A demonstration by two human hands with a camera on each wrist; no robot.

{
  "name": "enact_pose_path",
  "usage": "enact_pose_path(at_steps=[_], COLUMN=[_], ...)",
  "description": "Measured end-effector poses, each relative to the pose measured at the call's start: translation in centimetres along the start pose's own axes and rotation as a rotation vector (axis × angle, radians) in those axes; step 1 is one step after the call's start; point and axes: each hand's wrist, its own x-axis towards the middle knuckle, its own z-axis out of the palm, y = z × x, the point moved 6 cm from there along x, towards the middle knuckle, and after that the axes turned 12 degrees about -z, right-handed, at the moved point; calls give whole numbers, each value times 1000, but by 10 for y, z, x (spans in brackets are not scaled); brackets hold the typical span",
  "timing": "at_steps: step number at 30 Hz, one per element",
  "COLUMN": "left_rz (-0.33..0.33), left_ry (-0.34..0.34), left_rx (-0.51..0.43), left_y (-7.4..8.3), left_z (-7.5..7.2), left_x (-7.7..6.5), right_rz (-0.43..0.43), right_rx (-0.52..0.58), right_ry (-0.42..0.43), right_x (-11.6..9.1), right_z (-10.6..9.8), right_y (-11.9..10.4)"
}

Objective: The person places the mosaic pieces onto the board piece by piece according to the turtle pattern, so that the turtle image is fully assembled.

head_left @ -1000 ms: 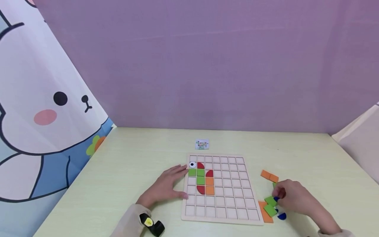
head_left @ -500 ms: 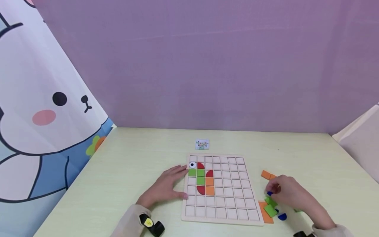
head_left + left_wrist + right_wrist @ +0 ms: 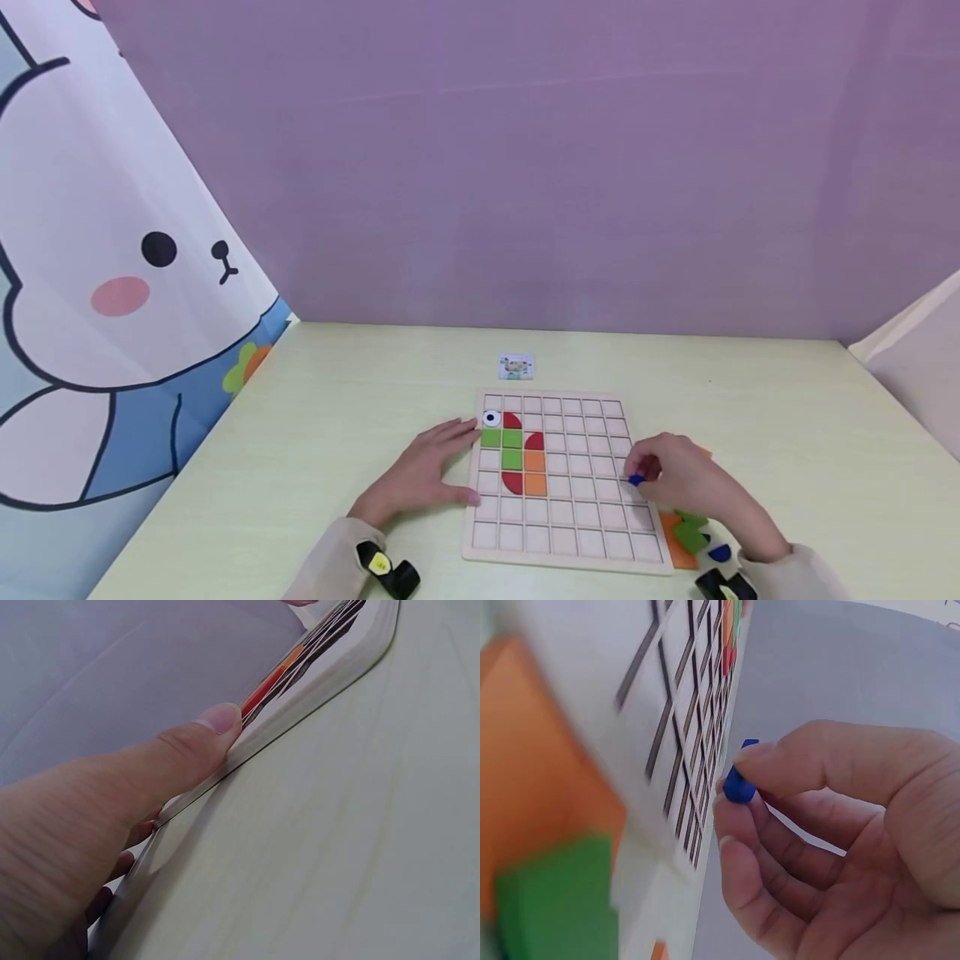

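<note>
A pale wooden grid board (image 3: 570,567) lies on the table, with green, orange and red tiles and an eye tile (image 3: 491,418) set in its left columns. My left hand (image 3: 420,471) rests at the board's left edge, fingers straight; in the left wrist view its thumb (image 3: 187,746) lies on the rim. Between thumb and fingertips my right hand (image 3: 678,475) pinches a small blue tile (image 3: 740,780), over the board's right edge. The tile's full outline is partly hidden by the fingers.
Loose green tiles (image 3: 691,537), an orange piece (image 3: 677,550) and a blue rounded tile (image 3: 720,553) lie right of the board, partly under my right arm. A small picture card (image 3: 516,366) lies behind the board. A purple backdrop (image 3: 555,192) stands behind the table.
My right hand has moved left from the loose tiles to the board's right edge, carrying the blue tile. My left hand keeps its place at the board's left edge.
</note>
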Motion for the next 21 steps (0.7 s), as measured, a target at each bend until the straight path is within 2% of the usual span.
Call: enact_pose_path(at_steps=[6,15,21], left_rz=[-4,1,2], left_ry=[-3,-2,-1], left_rx=[11,1,4], left_y=[1,0,0], left_z=[0,1,1], left_x=[0,0,1], right_rz=[-15,-109,-138], right_rx=[-5,38,53], right_ry=[-18,-31,-35], right_x=[12,27,35], right_z=[11,20,25], right_y=[-14,-30,-40])
